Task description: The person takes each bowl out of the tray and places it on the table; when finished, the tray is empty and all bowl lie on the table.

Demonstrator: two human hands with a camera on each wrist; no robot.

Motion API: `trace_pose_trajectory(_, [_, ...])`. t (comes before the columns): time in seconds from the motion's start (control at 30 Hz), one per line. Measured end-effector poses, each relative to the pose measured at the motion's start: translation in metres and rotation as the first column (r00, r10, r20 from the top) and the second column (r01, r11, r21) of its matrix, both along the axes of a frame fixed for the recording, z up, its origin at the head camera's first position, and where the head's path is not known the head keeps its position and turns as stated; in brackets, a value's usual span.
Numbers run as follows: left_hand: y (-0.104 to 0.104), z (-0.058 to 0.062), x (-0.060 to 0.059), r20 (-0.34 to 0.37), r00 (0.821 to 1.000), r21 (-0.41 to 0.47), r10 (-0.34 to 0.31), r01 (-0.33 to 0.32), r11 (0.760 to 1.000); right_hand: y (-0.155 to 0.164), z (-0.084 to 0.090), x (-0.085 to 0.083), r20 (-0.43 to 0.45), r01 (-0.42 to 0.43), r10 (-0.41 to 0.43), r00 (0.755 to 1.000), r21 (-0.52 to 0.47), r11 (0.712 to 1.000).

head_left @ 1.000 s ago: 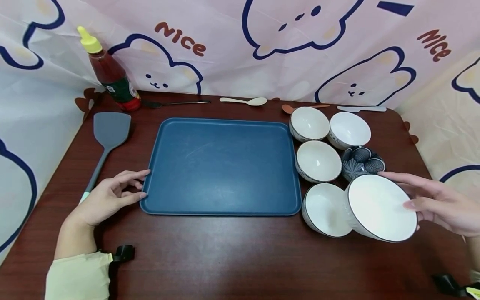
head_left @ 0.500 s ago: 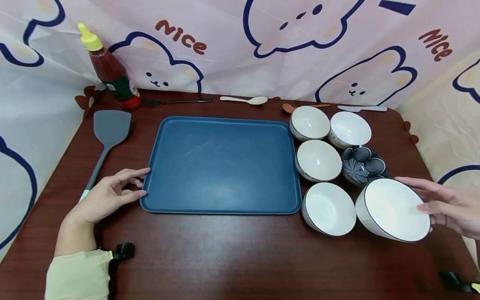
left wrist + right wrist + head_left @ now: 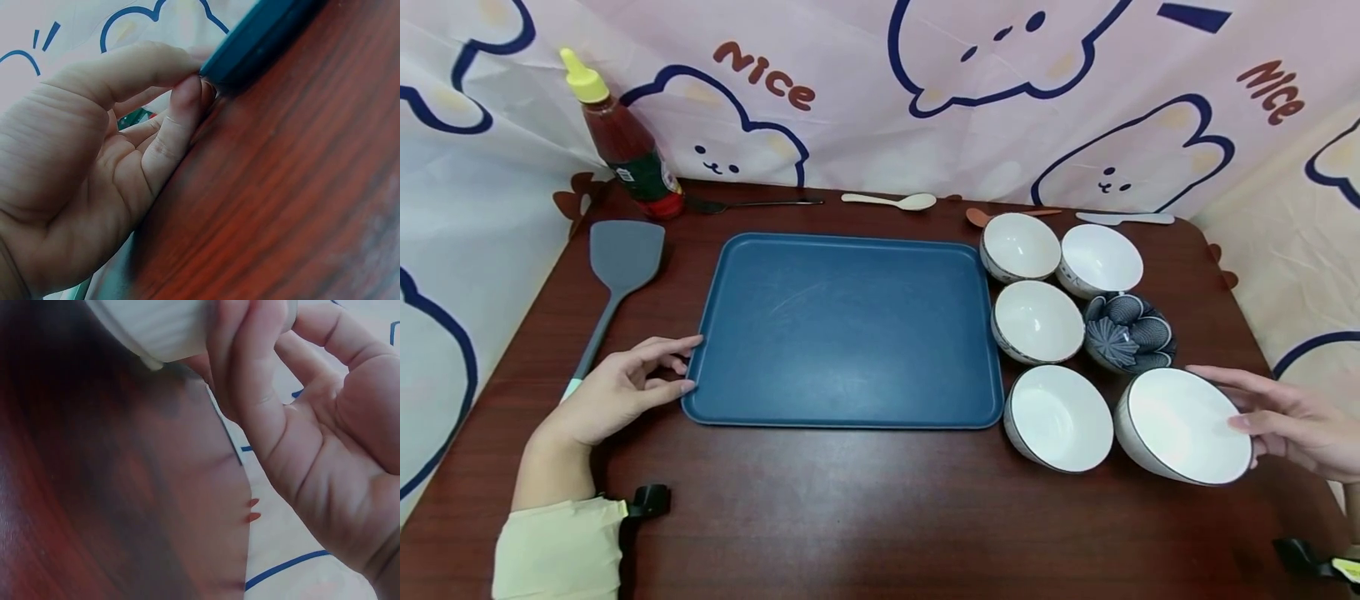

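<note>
In the head view my right hand [image 3: 1292, 421] grips a white bowl [image 3: 1187, 425] by its right side, the thumb over the rim and fingers around the outside. The bowl tilts a little, and its foot [image 3: 153, 362] shows close over the table in the right wrist view. To its left stands another white bowl [image 3: 1060, 419]; behind it is a dark patterned bowl [image 3: 1129, 332]. My left hand [image 3: 617, 387] touches the left rim of a blue tray [image 3: 842, 333] with thumb and index fingertips, the other fingers loosely bent.
Two white bowls [image 3: 1037, 322] [image 3: 1020, 247] line the tray's right edge, with another white bowl [image 3: 1101, 260] beside them. A grey spatula [image 3: 625, 258] lies left. Along the back are a sauce bottle [image 3: 636, 158], fork [image 3: 752, 203], white spoon [image 3: 895, 202], brown spoon [image 3: 981, 217] and knife [image 3: 1123, 218].
The bowl in my right hand has moved right, off its overlap with the neighbouring bowl, then slightly back left and toward me. My left hand and the tray have stayed put.
</note>
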State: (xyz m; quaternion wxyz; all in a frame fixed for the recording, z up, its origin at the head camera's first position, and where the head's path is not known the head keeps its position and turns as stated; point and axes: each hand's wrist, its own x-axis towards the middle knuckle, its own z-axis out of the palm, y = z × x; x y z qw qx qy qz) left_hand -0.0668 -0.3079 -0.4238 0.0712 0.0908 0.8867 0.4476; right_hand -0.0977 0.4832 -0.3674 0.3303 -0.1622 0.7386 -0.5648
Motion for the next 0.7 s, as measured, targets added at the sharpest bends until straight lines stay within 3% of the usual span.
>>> trace_pose_trajectory(0.3, [0.003, -0.001, -0.005, 0.013, 1.000, -0.001, -0.004, 0.004, 1.000, 0.000, -0.008, 0.004, 0.017, 0.026, -0.026, 1.000, 0.000, 1.000])
trace_pose_trajectory(0.47, [0.004, -0.001, -0.007, 0.011, 1.000, -0.005, -0.011, 0.011, 1.000, -0.001, -0.010, 0.008, 0.058, -0.006, 0.009, 0.998, -0.050, 0.999])
trace_pose_trajectory(0.7, [0.000, -0.002, -0.005, 0.011, 1.000, -0.018, 0.009, -0.009, 1.000, -0.008, -0.019, 0.015, 0.031, 0.062, -0.065, 0.997, 0.081, 0.995])
